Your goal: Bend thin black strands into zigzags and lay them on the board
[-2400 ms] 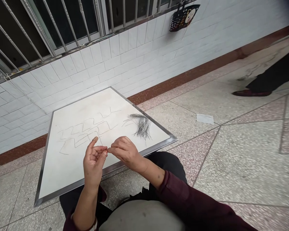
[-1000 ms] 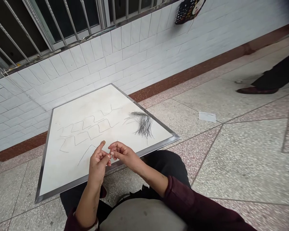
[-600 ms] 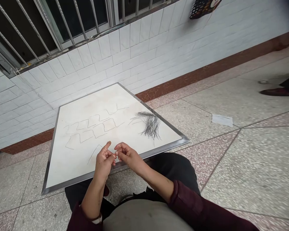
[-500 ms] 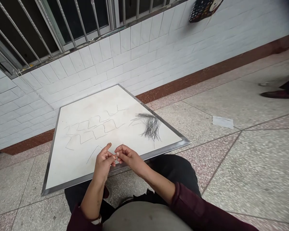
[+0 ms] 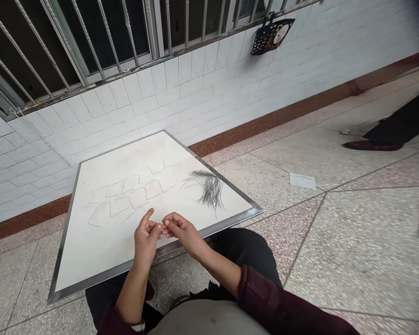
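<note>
My left hand (image 5: 146, 239) and my right hand (image 5: 183, 232) meet above the near edge of a white board (image 5: 91, 260) with a metal rim. Their fingertips are pinched together, almost touching. A thin dark wire (image 5: 132, 215) sticks out to the left beyond my left hand, and its other end is hidden among the fingers. Several wires bent in zigzags (image 5: 120, 188) lie in rows across the middle of the board. To the right is a tangled heap of straight thin dark wires (image 5: 212, 190).
My knees (image 5: 251, 249) are under the board's near edge. Behind it rises a white tiled wall (image 5: 195, 83) with a barred window (image 5: 108, 37) and a hanging dark bag (image 5: 270, 37). A white paper (image 5: 302, 181) lies on the floor. Another person's shoe (image 5: 373, 145) shows at right.
The view has swung right and up, so the board sits lower and further left. The wire at my left hand has tilted flatter. My hands remain pinched together, and more of the other person's leg shows.
</note>
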